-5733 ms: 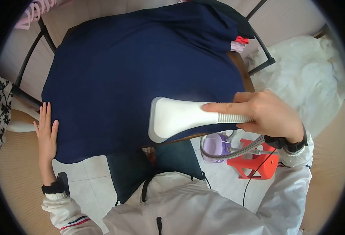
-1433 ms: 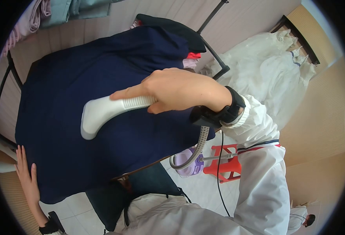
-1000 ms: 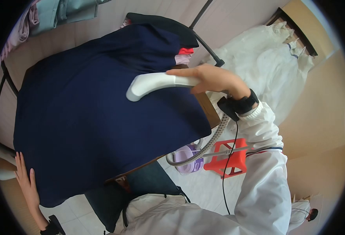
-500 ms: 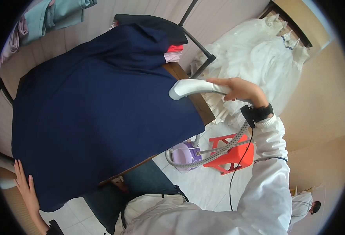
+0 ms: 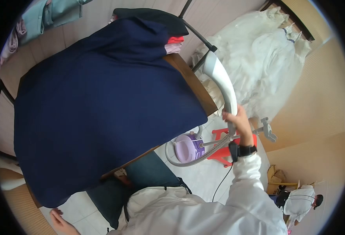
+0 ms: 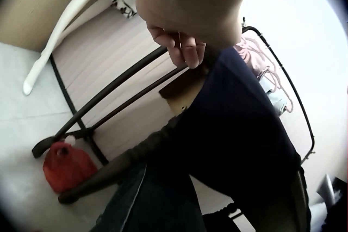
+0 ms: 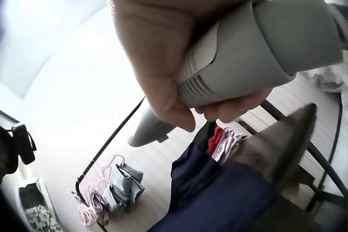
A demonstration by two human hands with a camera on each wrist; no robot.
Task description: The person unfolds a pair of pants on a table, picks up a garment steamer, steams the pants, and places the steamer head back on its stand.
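A navy blue garment [image 5: 102,102] lies spread over a wooden table [image 5: 196,86], with folds near its far edge. My right hand [image 5: 241,123] grips the handle of a white and grey garment steamer head [image 5: 223,80], held upright off the table's right side. In the right wrist view, my fingers wrap round the ribbed grey handle [image 7: 234,58]. My left hand [image 5: 63,223] is just below the garment's near left corner, its fingers loosely curled with nothing seen in them; the left wrist view shows those fingers [image 6: 187,52] beside the navy cloth [image 6: 234,118].
A ridged hose [image 5: 215,156] runs to a purple steamer base [image 5: 187,148] on the floor, beside a red stool [image 5: 219,150]. White gowns [image 5: 254,62] hang at the right behind a black rack [image 5: 199,35]. Folded clothes [image 5: 174,45] lie at the far corner. Another person [image 5: 299,201] is at lower right.
The steamer head slid right across the cloth, then came up off it and turned upright in my right hand. My left hand left the garment's left edge and drew back toward me.
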